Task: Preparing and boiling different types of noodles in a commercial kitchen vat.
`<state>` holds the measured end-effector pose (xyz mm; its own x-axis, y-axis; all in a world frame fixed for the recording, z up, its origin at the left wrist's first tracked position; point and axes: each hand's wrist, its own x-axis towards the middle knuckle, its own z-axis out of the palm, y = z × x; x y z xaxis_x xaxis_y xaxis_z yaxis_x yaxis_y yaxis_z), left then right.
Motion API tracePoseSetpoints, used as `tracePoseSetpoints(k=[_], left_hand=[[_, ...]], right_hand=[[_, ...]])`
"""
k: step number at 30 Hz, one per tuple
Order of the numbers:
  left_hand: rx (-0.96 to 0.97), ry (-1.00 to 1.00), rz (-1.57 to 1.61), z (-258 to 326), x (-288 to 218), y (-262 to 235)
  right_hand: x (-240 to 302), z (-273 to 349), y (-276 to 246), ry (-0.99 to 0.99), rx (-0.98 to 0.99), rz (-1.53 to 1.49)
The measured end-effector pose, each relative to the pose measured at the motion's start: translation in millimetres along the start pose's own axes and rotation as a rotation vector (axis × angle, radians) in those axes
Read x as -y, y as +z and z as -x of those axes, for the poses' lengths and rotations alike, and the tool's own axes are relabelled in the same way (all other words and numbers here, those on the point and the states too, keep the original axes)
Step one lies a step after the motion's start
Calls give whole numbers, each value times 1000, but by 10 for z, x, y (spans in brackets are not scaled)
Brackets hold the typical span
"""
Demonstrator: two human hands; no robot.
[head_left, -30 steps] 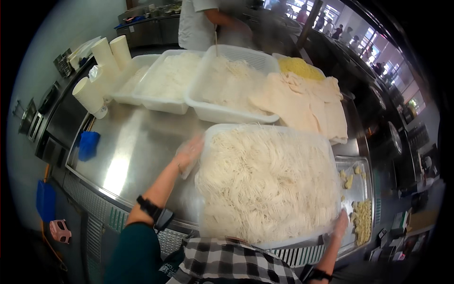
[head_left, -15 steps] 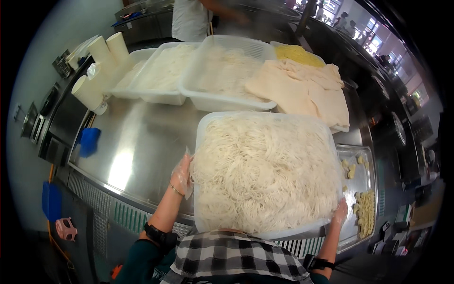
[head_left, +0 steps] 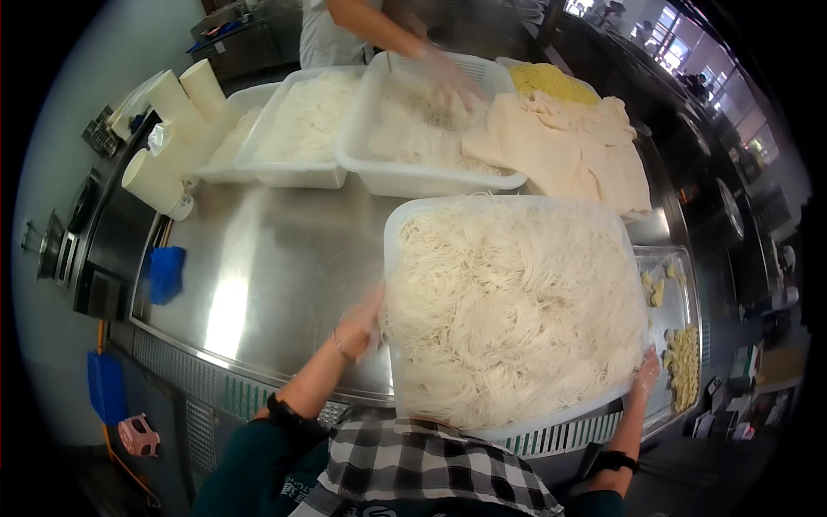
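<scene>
A large white plastic tub heaped with pale rice noodles sits in front of me at the table's near edge. My left hand, in a thin clear glove and smeared by motion, grips the tub's left wall. On the opposite side, my right hand, gloved too, holds the tub's wall low near its front right corner. The fingertips of both hands are partly hidden against the tub. Beside my right hand lies a metal tray with small yellowish pieces.
Behind stand more white tubs of noodles, with a co-worker's hand inside one. A cream cloth covers a container near yellow food. Paper cups and a blue object are at the left of the steel table.
The noodle tub and both my hands have shifted slightly to the right. The co-worker's arm has come forward, and the hand now reaches down into the tub at the back.
</scene>
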<state>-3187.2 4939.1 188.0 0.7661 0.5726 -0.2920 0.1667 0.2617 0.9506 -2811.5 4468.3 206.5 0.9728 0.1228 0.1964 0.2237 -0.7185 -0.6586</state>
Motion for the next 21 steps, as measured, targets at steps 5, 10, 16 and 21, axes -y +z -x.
tracePoseSetpoints(k=[5, 10, 16, 21], left_hand=[[179, -424, 378, 470, -45, 148], [161, 127, -81, 611, 239, 134], [151, 59, 4, 621, 340, 165], [240, 272, -585, 618, 992, 32]], right_hand=[[-59, -92, -9, 168, -8, 57], [68, -8, 56, 149, 10, 54], [42, 16, 37, 125, 25, 149], [-70, -119, 96, 138, 11, 168]])
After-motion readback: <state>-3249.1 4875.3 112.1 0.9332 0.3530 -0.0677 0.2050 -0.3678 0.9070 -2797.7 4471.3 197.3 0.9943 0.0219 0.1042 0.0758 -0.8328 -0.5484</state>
